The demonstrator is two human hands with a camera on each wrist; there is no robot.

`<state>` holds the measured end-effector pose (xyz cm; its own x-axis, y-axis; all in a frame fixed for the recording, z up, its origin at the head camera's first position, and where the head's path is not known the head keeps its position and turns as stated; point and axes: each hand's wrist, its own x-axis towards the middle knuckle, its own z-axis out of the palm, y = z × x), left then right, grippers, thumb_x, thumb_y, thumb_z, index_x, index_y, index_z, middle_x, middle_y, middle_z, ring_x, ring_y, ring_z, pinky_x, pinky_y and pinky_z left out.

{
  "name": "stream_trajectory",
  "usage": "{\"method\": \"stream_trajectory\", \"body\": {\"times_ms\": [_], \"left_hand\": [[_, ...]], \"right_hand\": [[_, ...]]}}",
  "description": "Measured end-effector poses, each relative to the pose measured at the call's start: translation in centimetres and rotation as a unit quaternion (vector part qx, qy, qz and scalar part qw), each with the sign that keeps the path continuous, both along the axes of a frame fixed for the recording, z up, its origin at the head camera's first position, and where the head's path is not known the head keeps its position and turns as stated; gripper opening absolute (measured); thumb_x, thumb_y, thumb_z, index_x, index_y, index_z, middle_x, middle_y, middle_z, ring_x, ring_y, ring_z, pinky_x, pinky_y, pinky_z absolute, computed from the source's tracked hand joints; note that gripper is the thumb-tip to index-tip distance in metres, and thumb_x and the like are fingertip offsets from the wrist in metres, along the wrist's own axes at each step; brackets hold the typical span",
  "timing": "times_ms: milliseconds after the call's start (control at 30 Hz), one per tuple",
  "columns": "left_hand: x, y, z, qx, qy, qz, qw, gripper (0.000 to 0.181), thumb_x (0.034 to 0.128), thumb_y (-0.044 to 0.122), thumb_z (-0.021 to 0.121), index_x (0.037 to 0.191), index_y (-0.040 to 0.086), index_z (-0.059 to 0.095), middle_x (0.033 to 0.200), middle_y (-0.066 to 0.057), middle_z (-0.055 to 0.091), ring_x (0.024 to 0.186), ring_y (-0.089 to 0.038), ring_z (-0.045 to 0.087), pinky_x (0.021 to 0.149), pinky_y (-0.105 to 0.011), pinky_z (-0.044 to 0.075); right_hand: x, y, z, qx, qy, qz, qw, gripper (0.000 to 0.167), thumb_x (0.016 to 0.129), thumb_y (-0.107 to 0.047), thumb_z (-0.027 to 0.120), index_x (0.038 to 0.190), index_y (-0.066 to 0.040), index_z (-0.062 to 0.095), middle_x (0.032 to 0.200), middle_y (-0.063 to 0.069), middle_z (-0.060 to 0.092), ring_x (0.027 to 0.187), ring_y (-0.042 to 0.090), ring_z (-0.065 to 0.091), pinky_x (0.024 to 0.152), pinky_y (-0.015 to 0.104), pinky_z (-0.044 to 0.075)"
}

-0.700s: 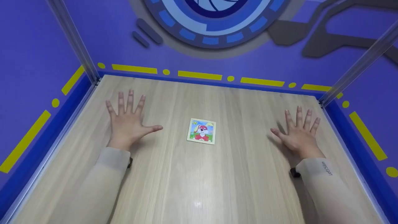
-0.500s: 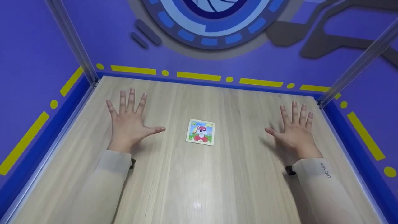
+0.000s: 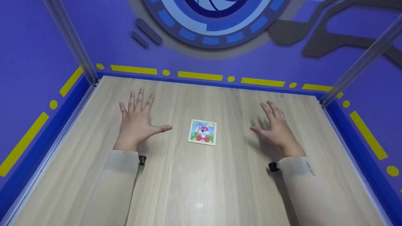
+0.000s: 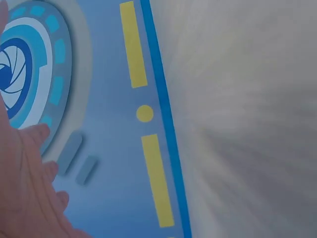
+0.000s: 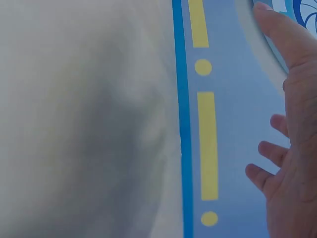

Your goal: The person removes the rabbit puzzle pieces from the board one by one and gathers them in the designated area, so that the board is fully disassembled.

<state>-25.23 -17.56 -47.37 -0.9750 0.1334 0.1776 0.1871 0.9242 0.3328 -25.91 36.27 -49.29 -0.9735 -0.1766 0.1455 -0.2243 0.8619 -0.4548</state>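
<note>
A small square picture puzzle or tile, showing a red and white rabbit within a pale border, lies flat near the middle of the wooden table. My left hand is to its left, fingers spread and thumb pointing toward it, touching nothing. On the other side my right hand hovers above its shadow, fingers somewhat bent and holding nothing. Parts of both hands show in the wrist views: the left hand at the left edge, the right hand at the right edge. Neither wrist view shows the square.
Blue-purple panels with yellow dashes enclose the table at the back, left and right. Metal posts stand at the back left corner and back right corner. Both forearms wear light sleeves.
Both hands have moved inward toward the square, the right hand farther. The right hand has turned and its fingers have bent a little. The square stays in place.
</note>
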Motion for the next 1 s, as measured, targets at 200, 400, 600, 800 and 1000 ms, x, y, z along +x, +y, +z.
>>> {"method": "stream_trajectory", "body": {"times_ms": [200,400,600,800,1000], "left_hand": [[-1.2,2.0,-0.7,0.027,-0.020,-0.023,0.9992,0.140,0.0786,0.094,0.077,0.184,0.027,0.014,0.194,-0.011,0.002,0.180,-0.046,-0.005,0.137,-0.087,-0.002],[-1.8,3.5,-0.9,0.027,-0.031,-0.033,0.9986,0.137,0.0789,0.096,0.074,0.184,0.025,0.021,0.193,-0.011,0.012,0.179,-0.047,0.002,0.137,-0.087,0.002],[-2.5,4.6,-1.3,0.084,-0.068,-0.087,0.9903,0.130,0.0832,0.083,0.083,0.183,0.025,0.022,0.194,-0.007,0.010,0.180,-0.045,0.002,0.141,-0.081,0.001],[-2.7,5.8,-2.4,0.128,-0.093,-0.124,0.9796,0.127,0.0862,0.070,0.089,0.183,0.025,0.022,0.193,-0.005,0.011,0.181,-0.041,0.001,0.144,-0.074,0.002],[-2.9,7.2,-3.2,0.136,-0.109,-0.149,0.9733,0.124,0.0878,0.071,0.087,0.183,0.024,0.023,0.193,-0.001,0.015,0.181,-0.037,0.004,0.147,-0.067,0.011]], "right_hand": [[-0.9,-2.5,-0.9,-0.027,-0.034,0.000,0.9991,0.113,0.097,-0.074,0.078,0.183,-0.044,0.010,0.194,0.001,0.001,0.179,0.045,0.004,0.134,0.086,0.024],[-1.9,-5.6,-1.0,-0.033,-0.044,0.004,0.9985,0.108,0.100,-0.073,0.074,0.182,-0.047,0.009,0.194,-0.003,-0.001,0.180,0.041,0.002,0.136,0.083,0.022],[-2.7,-9.1,-0.7,-0.055,-0.057,0.009,0.9969,0.106,0.098,-0.074,0.074,0.181,-0.050,0.013,0.194,-0.008,0.002,0.181,0.036,0.002,0.138,0.081,0.024],[-3.3,-12.4,-0.6,-0.062,-0.068,0.013,0.9957,0.105,0.098,-0.070,0.076,0.181,-0.049,0.015,0.194,-0.006,0.005,0.181,0.037,0.001,0.138,0.080,0.024],[-3.4,-14.9,-0.5,-0.103,-0.083,0.011,0.9912,0.101,0.097,-0.065,0.080,0.179,-0.052,0.022,0.193,-0.005,0.014,0.180,0.036,0.006,0.138,0.079,0.027]]}}
